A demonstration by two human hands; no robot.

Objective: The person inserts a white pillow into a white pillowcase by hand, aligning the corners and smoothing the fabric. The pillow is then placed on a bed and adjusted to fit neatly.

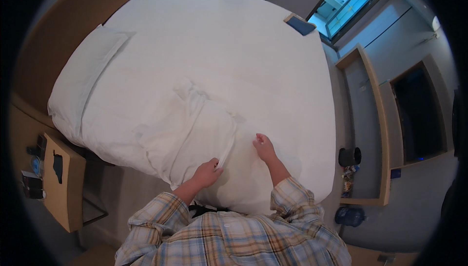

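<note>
On the near part of the bed lies a rumpled white pillow (204,129) in a loose case, its cloth creased and bunched toward the far end. My left hand (208,172) is closed on the near right edge of the pillowcase, pinching the hem. To the right of the pillow, apart from it, my right hand (263,147) is over the white sheet (292,100) with its fingers curled in and nothing visible in them. Another white pillow (90,73) lies flat against the headboard on the left.
A brown headboard (53,32) runs along the bed's left side. A wooden bedside table (68,188) stands at the lower left. A folded blue cloth item (300,24) lies at the far right corner. On the right are a dark bin (348,157) and a water jug (349,216).
</note>
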